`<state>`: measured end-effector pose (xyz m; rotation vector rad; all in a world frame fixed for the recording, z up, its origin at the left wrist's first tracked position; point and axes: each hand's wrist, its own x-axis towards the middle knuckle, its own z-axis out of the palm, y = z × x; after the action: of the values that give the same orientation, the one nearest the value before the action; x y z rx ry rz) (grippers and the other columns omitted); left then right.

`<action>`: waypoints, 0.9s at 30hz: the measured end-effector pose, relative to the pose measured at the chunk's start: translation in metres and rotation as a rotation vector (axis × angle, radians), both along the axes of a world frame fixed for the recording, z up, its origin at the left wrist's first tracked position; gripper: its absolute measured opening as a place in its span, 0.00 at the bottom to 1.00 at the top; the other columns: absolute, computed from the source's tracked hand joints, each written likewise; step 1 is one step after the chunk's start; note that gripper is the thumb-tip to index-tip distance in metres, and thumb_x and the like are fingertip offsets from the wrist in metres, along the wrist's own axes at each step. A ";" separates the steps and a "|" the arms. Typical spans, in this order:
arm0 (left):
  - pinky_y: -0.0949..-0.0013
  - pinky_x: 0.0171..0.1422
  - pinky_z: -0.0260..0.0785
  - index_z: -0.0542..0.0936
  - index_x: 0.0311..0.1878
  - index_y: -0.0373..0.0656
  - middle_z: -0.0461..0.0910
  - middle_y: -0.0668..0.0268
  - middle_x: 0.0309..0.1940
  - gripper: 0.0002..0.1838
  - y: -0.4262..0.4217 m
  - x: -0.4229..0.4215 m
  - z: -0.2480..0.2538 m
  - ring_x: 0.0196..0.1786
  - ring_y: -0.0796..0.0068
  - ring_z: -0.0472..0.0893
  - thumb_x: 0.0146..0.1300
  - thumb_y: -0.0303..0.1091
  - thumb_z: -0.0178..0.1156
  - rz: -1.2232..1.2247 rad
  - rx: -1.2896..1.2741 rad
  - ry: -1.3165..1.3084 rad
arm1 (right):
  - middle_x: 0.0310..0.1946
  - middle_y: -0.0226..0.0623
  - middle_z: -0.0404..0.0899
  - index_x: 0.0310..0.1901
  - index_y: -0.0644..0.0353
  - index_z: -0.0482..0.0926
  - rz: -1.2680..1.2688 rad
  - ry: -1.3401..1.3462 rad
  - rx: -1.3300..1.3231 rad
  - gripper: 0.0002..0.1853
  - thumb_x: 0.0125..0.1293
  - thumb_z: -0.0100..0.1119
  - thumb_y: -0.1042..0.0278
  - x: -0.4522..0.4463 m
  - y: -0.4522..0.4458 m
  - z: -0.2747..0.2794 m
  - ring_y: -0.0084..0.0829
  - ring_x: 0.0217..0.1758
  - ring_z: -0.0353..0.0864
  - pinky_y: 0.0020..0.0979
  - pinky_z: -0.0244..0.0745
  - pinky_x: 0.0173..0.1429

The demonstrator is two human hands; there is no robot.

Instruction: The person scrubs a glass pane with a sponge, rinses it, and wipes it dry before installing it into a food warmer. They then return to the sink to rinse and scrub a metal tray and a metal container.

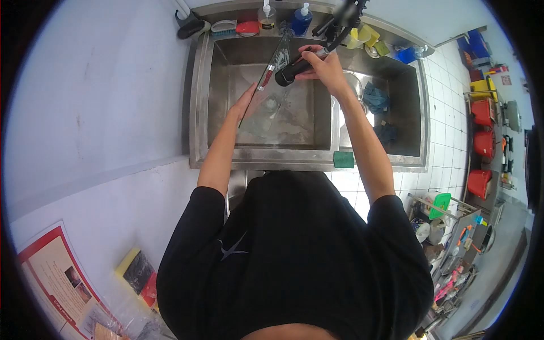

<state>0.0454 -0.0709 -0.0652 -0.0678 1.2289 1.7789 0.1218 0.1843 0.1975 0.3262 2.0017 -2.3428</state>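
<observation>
Over the left basin of a steel sink [260, 154], my left hand [245, 102] grips the near edge of a glass pane [279, 59], which is tilted almost edge-on. A red and white label [266, 77] shows on the pane. My right hand [324, 67] is closed around a black spray nozzle [289, 73], its head pointed at the glass from the right. Water lies on the basin floor beneath.
Soap bottles [302, 20], a brush [224, 26] and yellow sponges [371, 35] line the back ledge. Blue cloths [375, 97] lie in the right basin. A green pad [343, 160] rests on the front rim. Red bins [483, 143] stand far right.
</observation>
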 end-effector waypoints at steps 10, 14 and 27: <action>0.42 0.78 0.30 0.51 0.78 0.51 0.50 0.58 0.77 0.52 0.010 -0.014 0.059 0.78 0.43 0.46 0.60 0.79 0.42 -0.144 -0.176 -0.003 | 0.38 0.38 0.80 0.49 0.68 0.79 -0.264 0.229 0.037 0.12 0.67 0.58 0.72 -0.033 0.026 -0.036 0.28 0.41 0.83 0.31 0.87 0.41; 0.41 0.78 0.31 0.49 0.78 0.51 0.49 0.58 0.77 0.54 0.010 -0.019 0.064 0.78 0.42 0.45 0.58 0.79 0.44 -0.174 -0.197 0.010 | 0.35 0.35 0.81 0.47 0.66 0.81 -0.309 0.258 0.102 0.11 0.66 0.58 0.72 -0.039 0.032 -0.043 0.24 0.38 0.82 0.27 0.86 0.38; 0.39 0.77 0.37 0.53 0.77 0.50 0.51 0.58 0.76 0.48 0.025 -0.016 0.072 0.75 0.39 0.52 0.63 0.74 0.46 -0.156 -0.250 0.055 | 0.40 0.37 0.81 0.47 0.66 0.81 -0.235 0.131 0.216 0.11 0.65 0.59 0.72 -0.028 0.048 -0.054 0.25 0.39 0.82 0.29 0.86 0.40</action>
<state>0.0299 -0.0462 0.0069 -0.0650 1.4516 1.4961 0.0936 0.2323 0.1434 0.4514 2.4079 -2.3340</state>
